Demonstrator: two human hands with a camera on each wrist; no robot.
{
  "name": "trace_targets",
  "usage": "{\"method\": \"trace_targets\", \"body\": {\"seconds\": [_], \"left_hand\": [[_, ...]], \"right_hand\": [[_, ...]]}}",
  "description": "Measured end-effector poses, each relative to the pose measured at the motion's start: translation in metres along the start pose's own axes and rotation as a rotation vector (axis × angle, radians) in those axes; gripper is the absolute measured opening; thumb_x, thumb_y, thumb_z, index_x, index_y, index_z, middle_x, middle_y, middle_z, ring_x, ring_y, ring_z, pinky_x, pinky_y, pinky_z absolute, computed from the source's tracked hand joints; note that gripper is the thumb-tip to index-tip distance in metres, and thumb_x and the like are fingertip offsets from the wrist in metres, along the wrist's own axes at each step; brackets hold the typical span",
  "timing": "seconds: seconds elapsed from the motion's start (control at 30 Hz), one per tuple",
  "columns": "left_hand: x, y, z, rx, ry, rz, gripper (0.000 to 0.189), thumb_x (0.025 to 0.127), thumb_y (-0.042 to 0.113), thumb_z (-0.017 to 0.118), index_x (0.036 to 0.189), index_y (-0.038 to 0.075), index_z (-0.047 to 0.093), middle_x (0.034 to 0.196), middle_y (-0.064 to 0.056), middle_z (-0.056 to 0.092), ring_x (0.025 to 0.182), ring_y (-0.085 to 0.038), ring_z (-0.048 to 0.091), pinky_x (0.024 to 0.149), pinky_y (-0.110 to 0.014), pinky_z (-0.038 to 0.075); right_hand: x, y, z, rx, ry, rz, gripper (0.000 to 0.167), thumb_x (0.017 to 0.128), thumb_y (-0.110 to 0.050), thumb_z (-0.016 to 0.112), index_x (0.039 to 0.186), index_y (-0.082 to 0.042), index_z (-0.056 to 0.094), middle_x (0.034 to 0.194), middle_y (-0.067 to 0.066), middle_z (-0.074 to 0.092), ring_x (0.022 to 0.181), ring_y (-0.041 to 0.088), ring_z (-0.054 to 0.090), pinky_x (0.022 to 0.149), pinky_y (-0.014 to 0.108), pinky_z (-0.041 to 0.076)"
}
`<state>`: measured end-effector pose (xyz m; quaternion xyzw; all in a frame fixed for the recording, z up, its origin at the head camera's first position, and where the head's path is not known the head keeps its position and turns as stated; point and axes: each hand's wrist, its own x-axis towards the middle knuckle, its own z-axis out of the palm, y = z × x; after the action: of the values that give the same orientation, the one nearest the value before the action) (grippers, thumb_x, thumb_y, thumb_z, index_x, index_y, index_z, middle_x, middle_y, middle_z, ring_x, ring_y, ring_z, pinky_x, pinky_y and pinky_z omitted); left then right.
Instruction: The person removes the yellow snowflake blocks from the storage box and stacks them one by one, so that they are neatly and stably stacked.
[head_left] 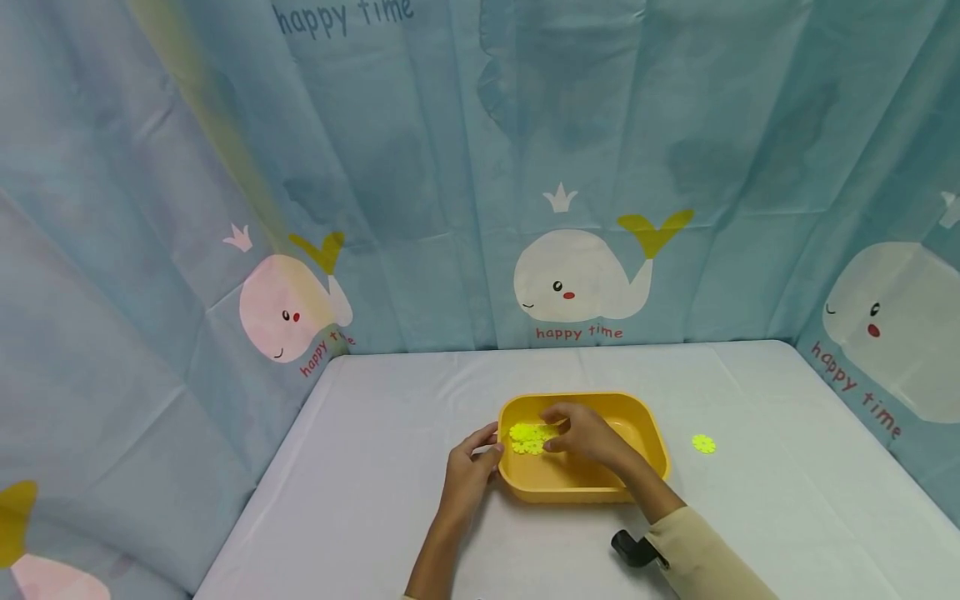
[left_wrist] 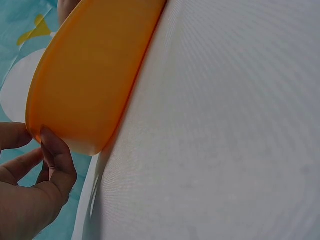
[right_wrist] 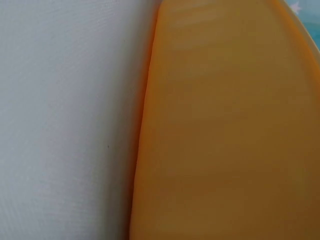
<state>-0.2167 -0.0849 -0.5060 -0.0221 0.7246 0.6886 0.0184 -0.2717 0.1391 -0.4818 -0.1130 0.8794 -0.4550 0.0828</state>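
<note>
A yellow-orange plastic tray [head_left: 592,487] with rounded corners sits on the white table. At its left end my left hand [head_left: 469,471] holds the rim, and the left wrist view shows the thumb and fingers of that hand [left_wrist: 37,185] pinching the tray's corner [left_wrist: 80,90]. My right hand [head_left: 588,433] reaches into the tray, fingers bent and thumb apart, around bright yellow flower-shaped discs [head_left: 527,446] at the left side. I cannot tell whether it grips one. The right wrist view shows only the tray's outer wall [right_wrist: 225,125] and table, with the hand hidden.
A single bright yellow flower-shaped disc [head_left: 703,443] lies on the table [head_left: 787,500], right of the tray. A black device [head_left: 633,550] is attached at the right sleeve [head_left: 705,554]. Blue curtain [head_left: 420,250] with whale prints stands behind and beside the table.
</note>
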Motion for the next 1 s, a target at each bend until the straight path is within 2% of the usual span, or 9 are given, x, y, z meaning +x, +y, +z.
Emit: {"method": "trace_targets", "body": {"seconds": [0.23, 0.47, 0.83, 1.0], "left_hand": [[0.0001, -0.0001, 0.0, -0.002, -0.004, -0.002, 0.044, 0.104, 0.015, 0.064, 0.147, 0.008, 0.063, 0.135, -0.017, 0.059, 0.108, -0.025, 0.064, 0.078, -0.024, 0.058], [0.0002, 0.0001, 0.0003, 0.008, -0.001, 0.0, 0.043, 0.104, 0.014, 0.063, 0.147, 0.007, 0.063, 0.136, -0.019, 0.059, 0.107, -0.026, 0.064, 0.077, -0.023, 0.058], [0.0013, -0.0007, 0.0002, 0.001, 0.002, 0.008, 0.044, 0.103, 0.013, 0.064, 0.146, 0.006, 0.064, 0.135, -0.019, 0.059, 0.105, -0.024, 0.064, 0.076, -0.022, 0.057], [0.0014, -0.001, 0.0001, 0.003, 0.001, 0.007, 0.043, 0.103, 0.013, 0.064, 0.146, 0.006, 0.064, 0.136, -0.019, 0.059, 0.105, -0.023, 0.064, 0.076, -0.023, 0.058]], "right_hand": [[0.0002, 0.0009, -0.0012, -0.039, -0.021, 0.014, 0.042, 0.084, -0.002, 0.086, 0.124, -0.002, 0.074, 0.122, 0.011, 0.073, 0.11, 0.029, 0.068, 0.1, 0.048, 0.058], [0.0005, 0.0041, -0.0012, -0.058, -0.026, -0.013, 0.041, 0.077, 0.009, 0.086, 0.115, -0.001, 0.075, 0.101, 0.007, 0.07, 0.093, 0.022, 0.063, 0.09, 0.041, 0.059], [-0.0008, 0.0023, -0.0005, -0.111, -0.03, 0.015, 0.04, 0.074, 0.012, 0.087, 0.111, -0.002, 0.076, 0.091, 0.008, 0.064, 0.083, 0.02, 0.056, 0.074, 0.031, 0.053], [-0.0023, 0.0009, -0.0009, -0.142, -0.04, 0.022, 0.033, 0.076, 0.01, 0.087, 0.107, 0.0, 0.078, 0.09, 0.006, 0.065, 0.082, 0.019, 0.055, 0.074, 0.031, 0.053]]}}
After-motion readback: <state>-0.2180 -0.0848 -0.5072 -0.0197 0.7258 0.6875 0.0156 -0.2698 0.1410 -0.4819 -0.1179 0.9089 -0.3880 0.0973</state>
